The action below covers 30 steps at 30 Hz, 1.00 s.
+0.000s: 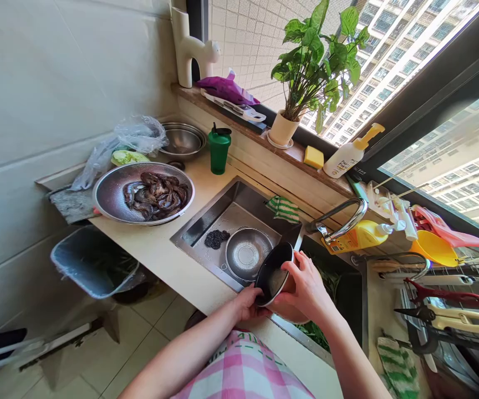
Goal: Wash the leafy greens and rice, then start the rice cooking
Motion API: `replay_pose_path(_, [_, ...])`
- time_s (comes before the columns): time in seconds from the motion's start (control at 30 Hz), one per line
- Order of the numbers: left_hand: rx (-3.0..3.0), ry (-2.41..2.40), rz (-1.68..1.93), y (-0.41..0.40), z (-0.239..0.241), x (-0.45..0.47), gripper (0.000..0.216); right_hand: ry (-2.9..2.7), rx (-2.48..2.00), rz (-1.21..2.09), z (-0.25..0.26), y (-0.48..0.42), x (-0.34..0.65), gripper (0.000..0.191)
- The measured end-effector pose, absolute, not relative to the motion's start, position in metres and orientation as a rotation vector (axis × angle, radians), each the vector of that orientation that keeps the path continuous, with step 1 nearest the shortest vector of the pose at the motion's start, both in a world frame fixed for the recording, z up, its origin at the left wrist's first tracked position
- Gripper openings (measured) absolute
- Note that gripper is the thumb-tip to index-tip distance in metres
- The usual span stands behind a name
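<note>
Both hands hold a pot (269, 277) with a dark inside and a pale rim, tilted over the near edge of the sink. My left hand (250, 303) grips its lower left side, the thumb over the rim. My right hand (304, 285) is wrapped around the right side of the rim and the pinkish outer wall. Something pale and cloudy lies at the pot's bottom; I cannot make out what. Just beyond it, a round metal bowl (239, 252) sits in the left sink basin (193, 235), beside a black scrubber (217, 239).
Leafy greens (316, 335) lie in the right basin, under the faucet (347, 224). A wide pan (110, 194) of dark, wet pieces stands on the left counter near a green shaker bottle (219, 149). Scissors (451, 317) rest in the rack at right; a lined bin (73, 266) stands below left.
</note>
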<state>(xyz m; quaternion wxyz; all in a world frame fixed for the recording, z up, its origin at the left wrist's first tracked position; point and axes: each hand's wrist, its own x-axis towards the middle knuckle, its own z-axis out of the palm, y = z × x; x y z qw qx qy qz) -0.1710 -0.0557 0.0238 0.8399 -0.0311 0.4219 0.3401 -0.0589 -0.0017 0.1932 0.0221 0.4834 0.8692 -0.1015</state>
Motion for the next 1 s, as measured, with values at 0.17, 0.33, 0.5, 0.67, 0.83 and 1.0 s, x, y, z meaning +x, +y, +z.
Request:
replay_pose_path(0.17, [-0.057,0.892,0.718,-0.0556,0.0256,-0.1719,0.029,2.708,1.470,-0.311,0.1929,-0.0017,-0.0601,0.061])
replay_pose_path(0.33, [-0.051,0.908,0.714,-0.0555,0.0272,-0.1719,0.028,2.723,1.471,-0.313,0.1929,-0.0021,-0.0608,0.059])
replay_pose_path(0.5, [-0.049,0.911,0.712,-0.0547,0.0237,-0.1707,0.030,2.729,1.482,-0.323,0.1909,-0.0017,-0.0606,0.056])
replay_pose_path(0.67, [-0.047,0.913,0.717,-0.0554,0.0214,-0.1709,0.032,2.726,1.466,-0.313,0.1899,-0.0012,-0.0611,0.056])
replay_pose_path(0.83, [-0.040,0.909,0.712,-0.0557,0.0218,-0.1712,0.031,2.709,1.482,-0.326,0.1903,-0.0013,-0.0629,0.057])
replay_pose_path(1.0, [-0.045,0.916,0.712,-0.0550,0.0216,-0.1712,0.032,2.682,1.496,-0.333,0.1911,-0.0010,-0.0654,0.056])
